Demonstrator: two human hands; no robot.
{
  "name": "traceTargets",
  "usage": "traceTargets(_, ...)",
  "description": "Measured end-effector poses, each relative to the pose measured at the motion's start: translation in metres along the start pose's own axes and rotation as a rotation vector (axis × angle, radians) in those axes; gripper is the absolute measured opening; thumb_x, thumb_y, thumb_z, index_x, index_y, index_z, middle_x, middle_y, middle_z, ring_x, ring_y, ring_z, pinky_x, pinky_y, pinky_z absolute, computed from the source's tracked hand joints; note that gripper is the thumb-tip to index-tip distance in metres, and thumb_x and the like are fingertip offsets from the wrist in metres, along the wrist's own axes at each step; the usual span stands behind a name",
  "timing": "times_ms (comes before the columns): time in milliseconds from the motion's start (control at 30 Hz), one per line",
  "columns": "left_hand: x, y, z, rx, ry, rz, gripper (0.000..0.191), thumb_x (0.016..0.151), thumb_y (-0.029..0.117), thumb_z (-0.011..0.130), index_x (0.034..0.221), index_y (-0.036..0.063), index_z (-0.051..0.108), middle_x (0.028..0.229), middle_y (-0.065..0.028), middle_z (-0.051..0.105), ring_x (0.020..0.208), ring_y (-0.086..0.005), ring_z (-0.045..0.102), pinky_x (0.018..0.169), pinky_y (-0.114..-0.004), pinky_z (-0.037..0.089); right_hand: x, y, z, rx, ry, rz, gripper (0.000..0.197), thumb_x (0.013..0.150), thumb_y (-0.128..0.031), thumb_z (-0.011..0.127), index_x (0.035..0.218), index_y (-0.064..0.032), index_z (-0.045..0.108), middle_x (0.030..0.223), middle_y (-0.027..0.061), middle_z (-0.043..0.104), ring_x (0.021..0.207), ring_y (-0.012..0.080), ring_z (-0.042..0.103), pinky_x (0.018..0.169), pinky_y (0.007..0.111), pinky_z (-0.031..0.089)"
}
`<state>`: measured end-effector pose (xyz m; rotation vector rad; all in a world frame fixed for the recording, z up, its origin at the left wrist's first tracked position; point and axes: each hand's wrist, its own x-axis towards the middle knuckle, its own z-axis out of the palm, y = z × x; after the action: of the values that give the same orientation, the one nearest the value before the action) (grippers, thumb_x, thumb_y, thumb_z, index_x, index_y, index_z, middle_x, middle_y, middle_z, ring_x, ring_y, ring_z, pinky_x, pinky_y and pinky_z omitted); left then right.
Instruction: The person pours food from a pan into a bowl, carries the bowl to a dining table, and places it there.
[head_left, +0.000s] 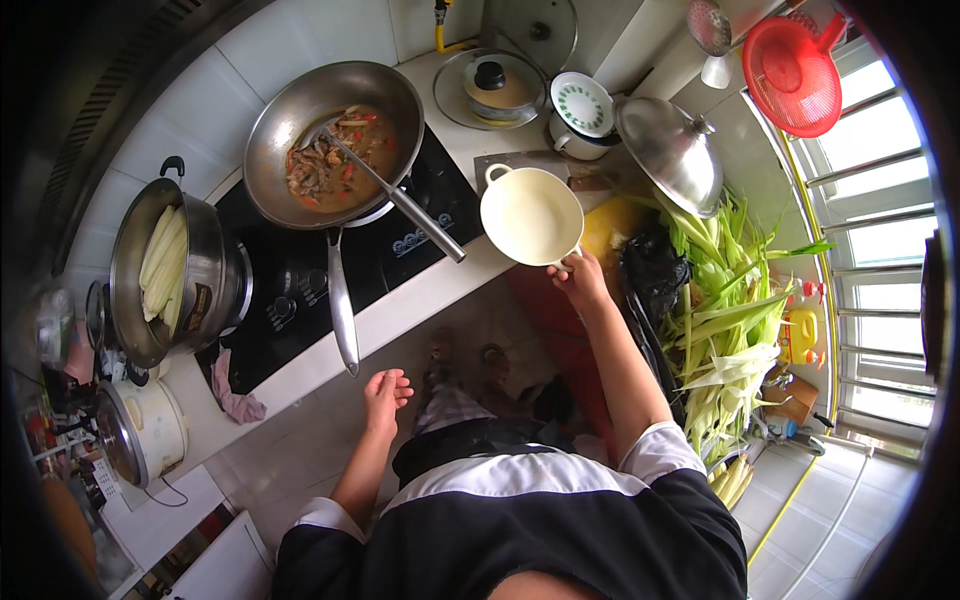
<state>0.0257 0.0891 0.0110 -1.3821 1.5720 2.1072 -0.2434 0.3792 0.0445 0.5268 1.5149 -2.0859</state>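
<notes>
My right hand (579, 279) grips one small handle of a cream two-handled bowl (531, 217), which looks empty inside. The bowl is over the counter's front edge, right of the stove. My left hand (388, 397) hangs in front of the counter with nothing in it, its fingers loosely curled and apart. Just beyond it, the long handle (343, 307) of a steel wok (262, 142) sticks out past the counter edge. Meat pieces and red pepper in brownish liquid (330, 169) lie in the wok. A metal spatula (409, 202) rests in it, its handle over the rim.
A steel pot (202, 270) holding husked corn (161, 262) stands on the left of the black cooktop (300, 262). Corn husks (727, 330) are heaped at right. A domed steel lid (667, 154) leans behind them. A cleaver (517, 159) lies beyond the bowl.
</notes>
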Motion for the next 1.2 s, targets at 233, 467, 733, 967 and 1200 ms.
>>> traceTargets(233,-0.005,0.007,-0.001,-0.088,-0.042,0.010,0.022,0.092,0.027,0.051,0.096,0.0070,0.058,0.079,-0.0027,0.061,0.064,-0.0109,0.060,0.052,-0.021,0.044,0.023,0.002,0.006,-0.078,-0.001,0.050,0.028,0.079,-0.001,0.035,0.105,-0.0009,0.048,0.072,0.0069,0.057,0.052,0.0108,0.053,0.048,0.025,0.045)
traceTargets(467,-0.009,0.015,-0.019,-0.106,0.016,0.023,0.021,0.092,0.026,0.051,0.096,0.0071,0.058,0.079,-0.0024,0.061,0.064,-0.0107,0.060,0.052,-0.021,0.044,0.038,-0.001,0.000,-0.115,0.120,0.028,0.028,0.081,-0.005,0.038,0.106,-0.0019,0.052,0.073,0.0055,0.058,0.049,0.0108,0.052,0.049,0.028,0.050)
traceTargets(733,-0.009,0.017,-0.029,-0.139,0.061,0.013,0.020,0.091,0.026,0.052,0.096,0.0081,0.058,0.079,-0.0007,0.060,0.065,-0.0102,0.059,0.053,-0.021,0.044,0.031,0.005,0.003,-0.098,0.308,-0.098,0.031,0.082,-0.007,0.043,0.111,-0.0004,0.051,0.080,0.0090,0.060,0.050,0.0141,0.057,0.047,0.029,0.053)
traceTargets(967,-0.007,0.022,-0.032,-0.252,0.060,0.036,0.019,0.091,0.027,0.053,0.096,0.0090,0.058,0.079,-0.0005,0.061,0.064,-0.0103,0.060,0.052,-0.021,0.043,0.040,0.009,0.000,-0.251,0.416,-0.173,0.029,0.082,-0.005,0.051,0.111,0.0006,0.053,0.083,0.0100,0.062,0.058,0.0163,0.062,0.050,0.031,0.054)
traceTargets(1200,-0.006,0.062,-0.049,-0.336,0.103,0.167,0.017,0.090,0.027,0.055,0.095,0.0107,0.059,0.077,0.0011,0.060,0.065,-0.0092,0.058,0.055,-0.021,0.042,0.061,0.004,-0.007,-0.220,0.621,-0.421,0.022,0.083,-0.003,0.055,0.104,0.0022,0.059,0.078,0.0068,0.061,0.051,0.0110,0.054,0.046,0.025,0.047)
